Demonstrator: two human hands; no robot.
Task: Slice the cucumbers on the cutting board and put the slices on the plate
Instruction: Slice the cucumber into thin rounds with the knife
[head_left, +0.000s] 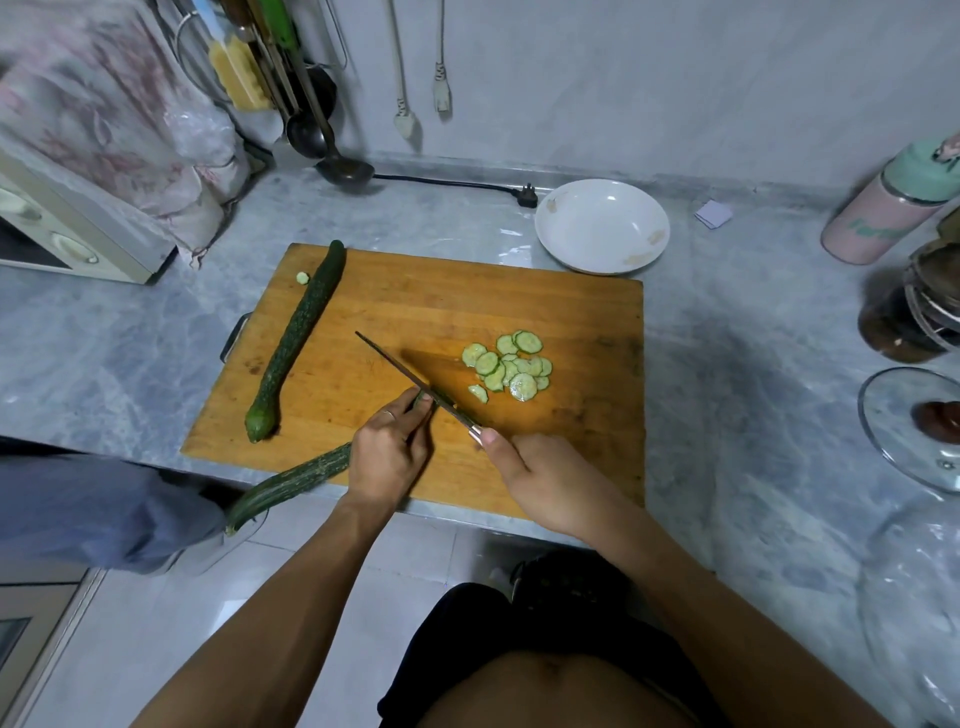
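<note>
Meanwhile, plate (602, 226) holds no slices (508, 368) (board-bound); left fingers (415, 410) pinch cucumber (291, 486), right grip knife (415, 382).

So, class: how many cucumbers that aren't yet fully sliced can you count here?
2. One whole cucumber lies on the cutting board's left side. The other cucumber is held by the left hand, its tail overhanging the counter edge.
</note>
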